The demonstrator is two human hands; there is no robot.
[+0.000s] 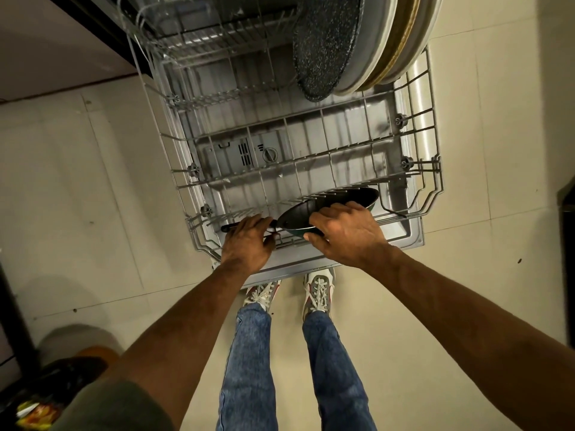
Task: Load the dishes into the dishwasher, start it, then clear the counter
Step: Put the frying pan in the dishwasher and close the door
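At lower centre of the frame I see my left hand (249,241) curled round the black handle (229,227) of a dark frying pan with a teal underside (348,195), while my right hand (345,234) grips its near rim. The pan stands tilted on edge among the front tines of the grey wire lower rack (432,169). A speckled dark plate (323,48) stands upright at upper right.

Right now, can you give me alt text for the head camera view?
Both hands hold a dark round frying pan on edge in the near tines of the pulled-out grey wire dishwasher rack: the left hand grips its black handle, the right hand its rim. A speckled black round pan and pale large plates stand at the rack's far right.
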